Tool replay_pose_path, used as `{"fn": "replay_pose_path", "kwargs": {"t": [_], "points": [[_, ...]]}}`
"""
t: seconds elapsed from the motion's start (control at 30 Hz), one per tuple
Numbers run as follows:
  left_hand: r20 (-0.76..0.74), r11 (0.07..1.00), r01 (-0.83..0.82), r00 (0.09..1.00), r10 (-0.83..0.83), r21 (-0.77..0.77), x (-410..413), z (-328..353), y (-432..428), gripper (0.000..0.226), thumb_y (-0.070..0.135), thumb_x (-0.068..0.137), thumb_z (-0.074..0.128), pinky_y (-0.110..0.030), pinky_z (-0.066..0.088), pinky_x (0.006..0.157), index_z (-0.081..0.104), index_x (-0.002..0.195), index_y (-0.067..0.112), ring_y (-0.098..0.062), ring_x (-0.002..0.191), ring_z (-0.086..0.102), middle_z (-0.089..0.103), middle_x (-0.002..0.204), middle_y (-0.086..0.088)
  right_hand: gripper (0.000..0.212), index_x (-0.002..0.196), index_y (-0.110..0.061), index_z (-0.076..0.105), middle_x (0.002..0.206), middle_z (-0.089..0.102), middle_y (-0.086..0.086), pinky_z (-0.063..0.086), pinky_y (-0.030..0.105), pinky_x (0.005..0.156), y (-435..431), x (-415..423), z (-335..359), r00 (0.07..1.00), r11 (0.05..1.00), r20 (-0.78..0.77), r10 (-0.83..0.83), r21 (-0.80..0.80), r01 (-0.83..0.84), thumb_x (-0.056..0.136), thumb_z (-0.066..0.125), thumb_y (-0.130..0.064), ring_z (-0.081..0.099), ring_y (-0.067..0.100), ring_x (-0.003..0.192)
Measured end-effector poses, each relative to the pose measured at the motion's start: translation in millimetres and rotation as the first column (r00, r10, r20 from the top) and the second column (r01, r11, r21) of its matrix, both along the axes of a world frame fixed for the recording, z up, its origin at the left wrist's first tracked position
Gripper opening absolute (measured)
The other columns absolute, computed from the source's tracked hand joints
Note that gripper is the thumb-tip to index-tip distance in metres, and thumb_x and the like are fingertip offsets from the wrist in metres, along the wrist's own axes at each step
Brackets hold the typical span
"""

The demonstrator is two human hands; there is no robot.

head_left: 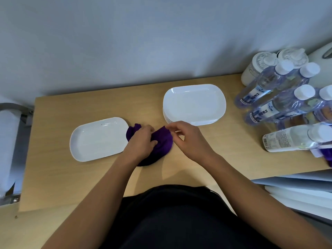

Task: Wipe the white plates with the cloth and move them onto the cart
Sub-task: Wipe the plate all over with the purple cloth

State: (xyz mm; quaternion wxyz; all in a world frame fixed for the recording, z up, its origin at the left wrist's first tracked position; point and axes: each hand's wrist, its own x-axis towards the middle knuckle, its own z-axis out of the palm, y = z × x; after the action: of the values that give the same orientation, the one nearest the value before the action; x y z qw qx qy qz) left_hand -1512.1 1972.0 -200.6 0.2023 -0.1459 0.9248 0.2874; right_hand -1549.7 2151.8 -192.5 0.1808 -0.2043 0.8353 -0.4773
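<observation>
Curled fingers of the left hand (142, 141) grip a bunched purple cloth (162, 147) on a wooden table (71, 177), while the right hand (188, 139) pinches the cloth's far edge between thumb and forefinger. A single white plate (98, 139) lies just beside the cloth; a stack of white plates (194, 103) stands beyond the right hand, near water bottles (280, 105).

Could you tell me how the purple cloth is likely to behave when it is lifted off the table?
The purple cloth lies bunched in soft folds under the left hand, so it will probably be floppy and droop. Bunched that small, it is likely light. Its matte surface suggests it should not slip from the fingers.
</observation>
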Motion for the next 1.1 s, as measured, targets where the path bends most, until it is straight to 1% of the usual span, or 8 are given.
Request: {"fn": "replay_pose_path", "kwargs": {"t": [0.07,0.23,0.37,0.47,0.63,0.9,0.97,1.1], "points": [[0.018,0.999,-0.037,0.999,0.036,0.019,1,1,-1,0.047,0.015,0.092,0.065,-0.029,0.044,0.093,0.051,0.136,0.009,-0.021,0.113,0.06,0.066,0.121,-0.004,0.027,0.117,-0.017,0.066,0.113,0.066,-0.007,0.048,0.013,0.089,-1,4,-2,1.0,1.0,0.018,-0.002,0.015,0.001,0.096,0.054,-0.007,0.06,0.002,0.103],[0.076,0.996,0.03,0.996,-0.036,0.082,9,0,1,0.022,0.014,0.096,0.058,-0.021,0.04,0.083,0.071,0.114,0.013,-0.012,0.097,0.061,0.071,0.109,0.001,0.025,0.118,-0.018,0.065,0.115,0.066,-0.009,0.051,0.023,0.092,0,11,-5,0.999,0.999,0.031,-0.009,0.053,0.008,0.096,0.055,-0.011,0.06,0.003,0.104],[0.018,0.965,0.059,0.998,-0.066,0.256,12,22,0,0.019,0.019,0.103,0.045,-0.018,0.038,0.073,0.063,0.105,0.024,-0.004,0.084,0.056,0.063,0.09,0.013,0.029,0.123,-0.021,0.063,0.121,0.064,-0.012,0.049,0.028,0.098,-2,13,-5,0.999,0.999,0.041,-0.025,0.043,0.023,0.096,0.057,-0.015,0.057,0.001,0.11],[-0.061,0.934,0.139,0.99,-0.125,0.329,11,44,2,0.018,0.024,0.104,0.041,-0.016,0.041,0.067,0.058,0.104,0.029,-0.006,0.074,0.059,0.062,0.077,0.007,0.029,0.127,-0.023,0.062,0.125,0.063,-0.015,0.044,0.023,0.102,-2,13,0,0.994,0.995,0.066,-0.082,-0.051,0.085,0.098,0.055,-0.022,0.055,-0.001,0.117],[-0.313,0.859,0.152,0.95,0.01,0.489,5,72,5,0.017,0.013,0.103,0.046,-0.017,0.045,0.064,0.062,0.099,0.017,-0.01,0.068,0.056,0.064,0.081,0.001,0.024,0.107,-0.013,0.067,0.094,0.069,-0.01,0.048,0.019,0.079,2,9,17,0.979,0.963,0.155,-0.129,-0.217,0.161,0.103,0.046,-0.024,0.062,0.006,0.089],[-0.551,0.862,0.092,0.802,0.233,0.498,-2,93,-12,0.016,0.006,0.1,0.049,-0.018,0.044,0.064,0.063,0.097,0.013,-0.007,0.064,0.052,0.062,0.083,0.01,0.032,0.072,-0.007,0.055,0.065,0.049,-0.001,0.036,0.026,0.061,1,8,55,0.976,0.908,0.202,-0.077,-0.391,0.153,0.094,0.057,-0.029,0.044,0.015,0.064],[-0.563,0.872,0.095,0.796,0.223,0.481,1,90,-15,0.015,0.006,0.1,0.05,-0.015,0.043,0.064,0.064,0.099,0.011,-0.006,0.063,0.054,0.063,0.083,0.007,0.027,0.079,-0.006,0.055,0.069,0.054,-0.002,0.041,0.027,0.059,-7,10,63,0.966,0.883,0.253,-0.062,-0.437,0.171,0.094,0.056,-0.028,0.05,0.014,0.064],[-0.508,0.885,0.056,0.834,0.213,0.463,8,77,-38,0.017,0.01,0.099,0.053,-0.013,0.043,0.066,0.069,0.105,0.015,-0.006,0.07,0.056,0.065,0.085,0.011,0.024,0.102,-0.004,0.059,0.087,0.066,0.01,0.053,0.053,0.063,-28,19,65,0.94,0.89,0.337,-0.045,-0.414,0.191,0.093,0.058,-0.025,0.063,0.029,0.075]]}}
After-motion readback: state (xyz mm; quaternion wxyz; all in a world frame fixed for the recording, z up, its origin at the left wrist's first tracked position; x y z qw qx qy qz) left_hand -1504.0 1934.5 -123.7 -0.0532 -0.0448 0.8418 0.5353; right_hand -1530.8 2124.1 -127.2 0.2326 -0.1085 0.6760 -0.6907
